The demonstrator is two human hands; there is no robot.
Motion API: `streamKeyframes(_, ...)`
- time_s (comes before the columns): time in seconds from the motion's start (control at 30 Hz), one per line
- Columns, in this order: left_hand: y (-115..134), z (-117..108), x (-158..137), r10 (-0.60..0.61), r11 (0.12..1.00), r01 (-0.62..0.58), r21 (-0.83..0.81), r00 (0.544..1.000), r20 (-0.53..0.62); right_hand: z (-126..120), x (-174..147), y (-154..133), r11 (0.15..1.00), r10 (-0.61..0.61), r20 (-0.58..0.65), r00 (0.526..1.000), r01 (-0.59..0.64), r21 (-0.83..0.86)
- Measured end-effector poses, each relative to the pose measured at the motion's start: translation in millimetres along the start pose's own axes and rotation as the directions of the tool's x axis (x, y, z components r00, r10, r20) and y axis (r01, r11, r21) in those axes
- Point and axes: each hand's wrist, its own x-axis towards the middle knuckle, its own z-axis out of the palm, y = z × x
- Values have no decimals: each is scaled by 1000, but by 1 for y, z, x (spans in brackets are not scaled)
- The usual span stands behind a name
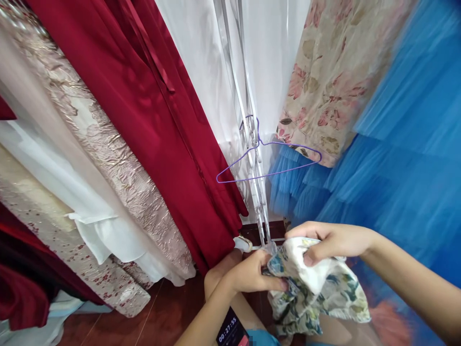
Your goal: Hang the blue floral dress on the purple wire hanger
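A floral-print cloth garment (342,295), white with green, blue and yellowish leaves, is bunched up low in the view above my lap. My left hand (254,271) grips its left edge, with fingers closed on the patterned fabric. From the right, my right hand (329,242) pinches the upper part, where a plain white side of the cloth is turned outward. Folds hide the garment's full shape. Ahead of both hands, a purple wire hanger (268,175) hangs on a metal stand (257,192) with nothing on it.
A long red dress (173,144), a pale brocade dress (118,173) and other gowns hang at the left. Pink-flowered fabric (324,96) and blue tiered tulle (406,158) hang at the right. A phone (230,329) showing a timer lies by my lap above the reddish tiled floor (154,312).
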Motion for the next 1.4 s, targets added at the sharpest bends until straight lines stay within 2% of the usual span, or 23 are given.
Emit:
streamKeyframes(0.07, -6, -5, -6, -67, 997, 68, 29, 997, -34, -7, -8, -2, 1000, -27, -105, 994, 27, -4)
streamKeyframes(0.13, -15, -18, -14, -80, 982, 103, 158, 986, -146, -19, -16, -4, 998, -68, -238, 969, 67, -14)
streamKeyframes(0.23, -25, -50, -24, 23, 893, 109, 437, 958, -285, -43, -17, -4, 988, -135, -399, 907, 94, -121)
streamKeyframes(0.3, -27, -77, -29, 118, 775, 105, 623, 945, -305, -58, -8, 0, 949, -196, -476, 858, 43, -313)
streamKeyframes(0.37, -25, -104, -33, 161, 627, 138, 766, 940, -301, -72, 7, 5, 823, -289, -520, 804, -68, -563)
streamKeyframes(0.43, -21, -132, -37, 156, 503, 206, 839, 934, -322, -84, 24, 9, 631, -397, -526, 752, -193, -751)
streamKeyframes(0.5, -14, -159, -39, 165, 413, 273, 869, 916, -367, -94, 39, 10, 480, -472, -519, 712, -286, -829)
streamKeyframes(0.53, -9, -171, -39, 180, 380, 304, 874, 902, -392, -99, 46, 10, 441, -485, -525, 700, -322, -838)
streamKeyframes(0.63, 13, -203, -36, 274, 352, 361, 864, 842, -464, -112, 63, 6, 404, -465, -572, 675, -413, -816)
streamKeyframes(0.73, 40, -221, -22, 412, 453, 357, 817, 729, -547, -121, 74, 4, 397, -440, -606, 663, -462, -793)
streamKeyframes(0.83, 64, -227, 0, 489, 574, 315, 756, 609, -625, -121, 77, 6, 438, -450, -592, 669, -413, -799)
streamKeyframes(0.93, 81, -225, 28, 510, 637, 307, 707, 520, -686, -113, 74, 9, 462, -470, -564, 679, -356, -812)
streamKeyframes(0.97, 86, -223, 37, 512, 651, 293, 700, 511, -690, -109, 72, 10, 466, -477, -554, 682, -338, -818)
streamKeyframes(1.0, 89, -221, 46, 519, 652, 271, 708, 521, -678, -106, 71, 11, 470, -485, -542, 686, -318, -823)
streamKeyframes(1.1, 94, -207, 64, 550, 595, 212, 775, 596, -585, -98, 63, 14, 468, -506, -522, 686, -290, -835)
streamKeyframes(1.13, 94, -201, 67, 567, 571, 210, 793, 598, -566, -97, 59, 16, 461, -514, -522, 681, -293, -837)
streamKeyframes(1.17, 93, -196, 68, 588, 556, 213, 804, 583, -561, -98, 54, 18, 457, -529, -526, 666, -299, -838)
streamKeyframes(1.23, 92, -187, 67, 630, 558, 215, 801, 518, -578, -102, 41, 20, 470, -583, -553, 595, -308, -827)
streamKeyframes(1.3, 89, -181, 64, 645, 577, 216, 787, 470, -602, -112, 26, 21, 511, -648, -598, 472, -314, -800)
streamKeyframes(1.37, 88, -177, 62, 628, 601, 225, 767, 460, -627, -127, 15, 16, 539, -686, -632, 361, -332, -775)
streamKeyframes(1.4, 88, -176, 61, 618, 610, 232, 757, 459, -638, -136, 12, 12, 539, -692, -639, 335, -348, -767)
